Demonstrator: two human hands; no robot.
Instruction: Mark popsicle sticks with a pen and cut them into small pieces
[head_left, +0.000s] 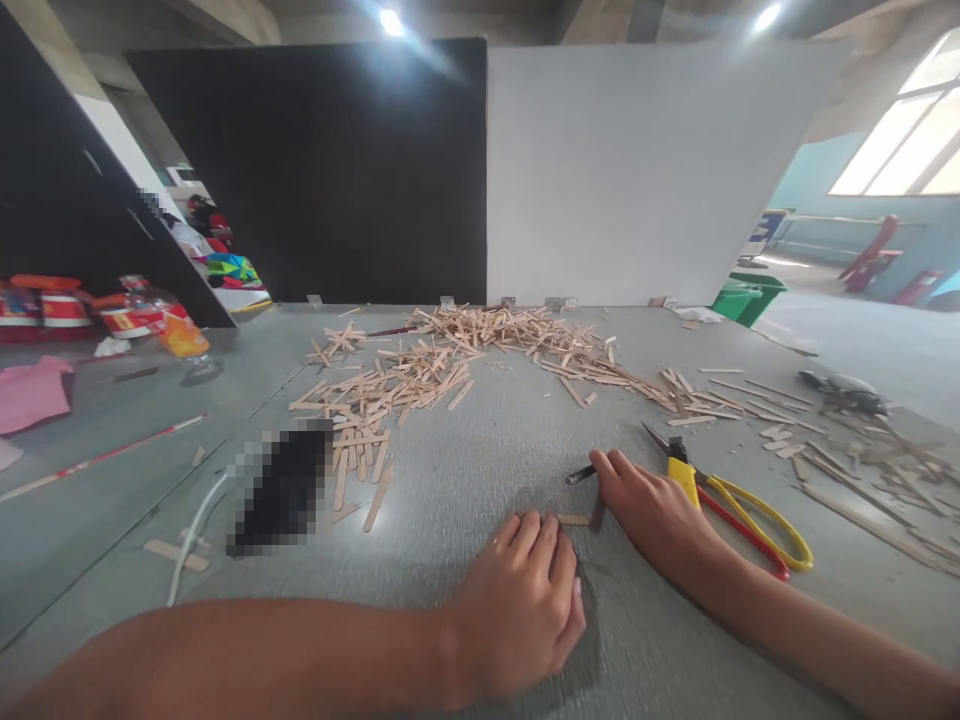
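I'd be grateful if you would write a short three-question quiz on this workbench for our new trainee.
1. Multiple choice: how do most of the wooden sticks lie on the table?
A) stacked neatly in a box
B) loose and criss-crossed
C) upright in a cup

2. True or false: the pliers are nearer to the right hand than to the left hand.

3. Fill in the blank: the slim dark tool is held in the ____ hand.

Key: 1. B; 2. True; 3. right
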